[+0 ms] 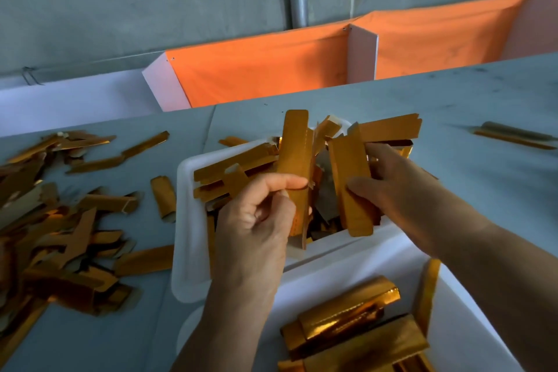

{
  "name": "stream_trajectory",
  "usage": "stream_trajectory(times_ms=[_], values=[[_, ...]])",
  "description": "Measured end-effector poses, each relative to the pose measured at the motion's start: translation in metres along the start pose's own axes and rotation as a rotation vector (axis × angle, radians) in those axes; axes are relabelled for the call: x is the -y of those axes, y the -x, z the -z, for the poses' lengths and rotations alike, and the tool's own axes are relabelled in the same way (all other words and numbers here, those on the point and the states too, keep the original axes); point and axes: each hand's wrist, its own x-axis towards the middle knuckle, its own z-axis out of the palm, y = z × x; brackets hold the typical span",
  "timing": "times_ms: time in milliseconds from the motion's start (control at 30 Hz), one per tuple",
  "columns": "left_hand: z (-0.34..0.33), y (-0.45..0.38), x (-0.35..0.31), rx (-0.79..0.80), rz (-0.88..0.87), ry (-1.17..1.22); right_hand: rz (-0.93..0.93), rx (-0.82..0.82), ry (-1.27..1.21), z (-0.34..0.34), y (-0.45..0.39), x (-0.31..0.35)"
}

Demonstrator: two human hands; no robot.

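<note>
A broad grey tabletop (453, 118) fills the view. At twelve o'clock, beyond its far edge, hangs a long orange cloth panel (256, 69). At nine o'clock a loose heap of gold foil-faced card strips (60, 235) sprawls across the table. In the centre sits a white rectangular plastic tray (188, 220), piled with more such strips. At five o'clock a second white tray (332, 269) holds folded gold pieces (356, 332). Over the central tray, the left hand (256, 220) pinches an upright gold strip (296, 145) between thumb and curled fingers. At three o'clock from it, the right hand (401, 190) grips a shorter, slightly tilted gold strip (350, 178). The two strips are near each other but apart.
</note>
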Motion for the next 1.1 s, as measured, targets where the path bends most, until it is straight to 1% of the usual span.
stream_trajectory(times_ms=[33,100,133,233,267,300,367,400,433,500,633,700,833,933,1033,1100], values=[[-0.001,0.000,0.000,0.019,0.026,0.023,0.025,-0.021,0.075,0.000,0.001,-0.001],[-0.001,0.000,-0.001,0.057,0.101,0.100,0.101,-0.100,0.305,-0.002,0.003,-0.002],[-0.002,0.000,-0.002,0.071,0.130,0.126,0.136,-0.134,0.368,-0.003,0.005,-0.002],[-0.002,0.000,-0.002,0.122,0.154,0.124,0.267,-0.196,0.408,-0.008,0.012,0.004],[-0.002,0.001,-0.002,0.134,0.170,0.123,0.277,-0.175,0.345,-0.009,0.014,0.005],[-0.002,0.000,0.000,0.136,0.184,0.119,0.250,-0.118,0.189,-0.009,0.016,0.007],[-0.004,0.000,0.000,0.144,0.198,0.066,0.128,0.098,-0.291,-0.009,0.020,0.011],[-0.004,0.000,-0.001,0.153,0.199,0.043,0.066,0.194,-0.483,-0.007,0.021,0.012],[-0.004,0.000,-0.001,0.150,0.193,0.046,0.039,0.243,-0.579,-0.005,0.022,0.013],[-0.004,0.000,0.000,0.146,0.182,0.076,0.040,0.267,-0.586,-0.002,0.023,0.013],[-0.003,0.000,0.000,0.162,0.161,0.083,0.034,0.181,-0.503,-0.002,0.023,0.014],[-0.002,0.000,0.001,0.177,0.159,0.092,0.051,0.169,-0.493,-0.002,0.023,0.014],[0.000,0.000,0.002,0.159,0.181,0.121,0.065,0.239,-0.464,-0.001,0.024,0.016],[0.000,0.001,0.003,0.145,0.178,0.094,0.036,0.239,-0.460,0.000,0.022,0.013],[0.000,0.001,0.004,0.121,0.140,0.101,0.031,0.298,-0.414,0.003,0.022,0.013],[-0.001,0.000,0.005,0.142,0.079,0.054,0.035,0.319,-0.376,0.003,0.023,0.014]])
